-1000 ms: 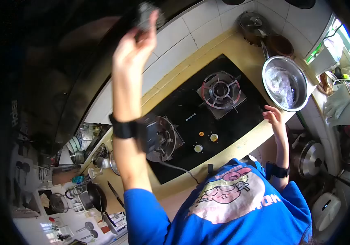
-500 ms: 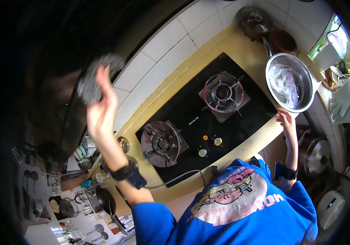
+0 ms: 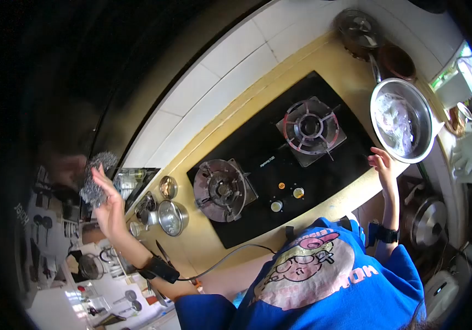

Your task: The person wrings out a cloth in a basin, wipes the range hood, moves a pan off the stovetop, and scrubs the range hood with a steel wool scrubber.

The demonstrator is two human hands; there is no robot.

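Observation:
My left hand (image 3: 110, 208) is pressed around a grey steel wool scrubber (image 3: 89, 192), held against the glossy dark panel (image 3: 90, 140) on the left, which mirrors it. Over on the right, my right hand (image 3: 382, 165) holds nothing; its fingers are apart and slightly curled by the counter's front edge, just below a steel pan (image 3: 430, 124). Foamy water and something whitish fill the pan. Between my hands lies a black gas stove (image 3: 261, 179) with a left burner (image 3: 220, 190), a right burner (image 3: 311, 126) and knobs at the front.
A lidded pot (image 3: 358, 27) and a brown bowl (image 3: 398, 61) stand in the back corner. Small metal bowls (image 3: 173, 218) sit left of the stove. A cable (image 3: 230, 250) runs from my left wrist band. Below the counter at right is a large round lid (image 3: 429, 221).
My left hand has moved down along the dark panel with the steel wool scrubber. The view has shifted slightly; my right hand stays near the pan.

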